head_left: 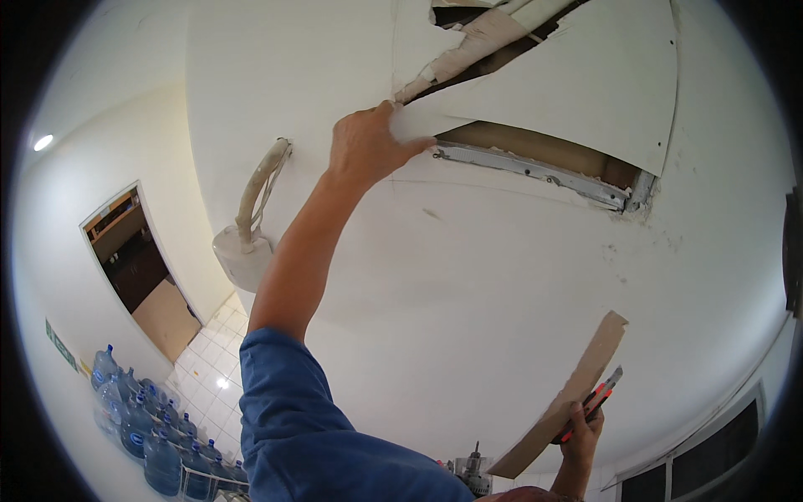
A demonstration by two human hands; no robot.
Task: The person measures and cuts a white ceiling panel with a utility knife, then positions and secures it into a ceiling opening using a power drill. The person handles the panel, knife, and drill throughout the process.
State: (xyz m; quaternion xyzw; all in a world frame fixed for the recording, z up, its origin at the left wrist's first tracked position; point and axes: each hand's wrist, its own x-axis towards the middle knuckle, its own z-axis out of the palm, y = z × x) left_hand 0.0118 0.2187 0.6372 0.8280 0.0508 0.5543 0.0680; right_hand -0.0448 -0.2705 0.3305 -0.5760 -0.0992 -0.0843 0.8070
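Observation:
My left hand (368,142) is raised to the damaged white plasterboard panel (577,109). Its fingers and thumb close round the panel's narrow left end, between a torn gap above and a long opening below. A grey metal channel (535,170) shows along the lower opening. Down at the lower right, my right hand (583,435) grips a utility knife (597,400) with a black and orange handle, its blade end pointing up. A long brown-faced strip of board (565,393) slants against that hand; whether the fingers hold it too is hidden.
Left of my arm, a thick wrapped pipe (253,188) runs into a white housing (242,255). Several blue water bottles (163,460) crowd the lower left, near a doorway (142,259). A drill (474,477) shows at the bottom edge. Dark windows (715,452) lie lower right.

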